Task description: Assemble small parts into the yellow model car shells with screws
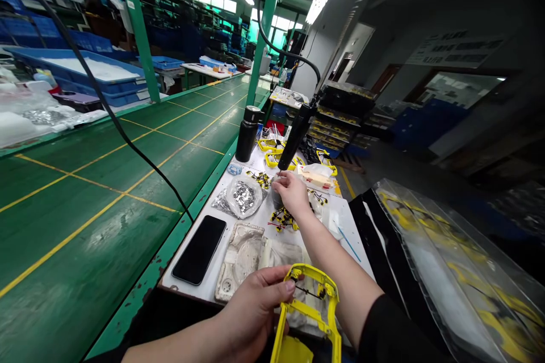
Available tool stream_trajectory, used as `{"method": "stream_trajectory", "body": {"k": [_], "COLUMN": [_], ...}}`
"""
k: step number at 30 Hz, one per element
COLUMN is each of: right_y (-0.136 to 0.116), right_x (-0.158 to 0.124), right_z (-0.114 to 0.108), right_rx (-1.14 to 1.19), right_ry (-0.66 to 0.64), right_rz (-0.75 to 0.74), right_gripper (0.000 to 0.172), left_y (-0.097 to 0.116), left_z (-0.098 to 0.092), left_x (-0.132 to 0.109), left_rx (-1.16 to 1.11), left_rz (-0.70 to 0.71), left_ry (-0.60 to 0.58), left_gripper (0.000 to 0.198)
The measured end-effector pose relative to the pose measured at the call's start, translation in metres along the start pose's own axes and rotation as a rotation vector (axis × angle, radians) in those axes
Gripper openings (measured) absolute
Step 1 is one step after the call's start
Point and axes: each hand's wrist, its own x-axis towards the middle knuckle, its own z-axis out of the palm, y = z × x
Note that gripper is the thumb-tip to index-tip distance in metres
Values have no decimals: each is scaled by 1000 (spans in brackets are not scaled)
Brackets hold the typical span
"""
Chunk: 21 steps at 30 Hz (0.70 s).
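Observation:
My left hand (pixel 259 300) grips a yellow plastic housing (pixel 309 312) by its upper left side. Small black parts and a thin dark wire sit inside the top of the housing. Stretched forward over the bench, my right hand (pixel 293 193) has its fingertips pinched together just beneath the tip of a hanging black electric screwdriver (pixel 296 139). What they pinch is too small to make out. A grey container (pixel 276 199) is partly hidden behind these fingers. Below them lies a pile of small yellow-and-black wired parts (pixel 281 218).
On the white bench are a bag of small metal pieces (pixel 243 195), a phone (pixel 200 249), a stained tray (pixel 240 258) and a black bottle (pixel 247 133). Further yellow housings (pixel 281 160) lie at the back. A green conveyor (pixel 128 181) runs along the left; clear-covered trays (pixel 460 261) stand right.

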Motion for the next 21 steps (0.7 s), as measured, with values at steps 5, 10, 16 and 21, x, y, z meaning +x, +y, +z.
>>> {"method": "stream_trajectory", "body": {"k": [5,10,16,21], "right_y": [-6,-18,-46,-64], "right_x": [7,0,-23,-44], "right_z": [1,-6,-13,-13], "right_rx": [184,356,521,594], "right_ry": [-12,-84,-163,-211], "right_rz": [30,14,-58,-100], "right_gripper": [36,31,47,60], "left_y": [0,0,4,6], "left_z": [-1,2,8,7], "left_x": [0,-2,-6,-7], "left_rx": [16,20,44,60], "left_rz": [-17,-12,-22,-26], "left_ry": [37,12,-3,8], "left_gripper": [42,38,41,47]}}
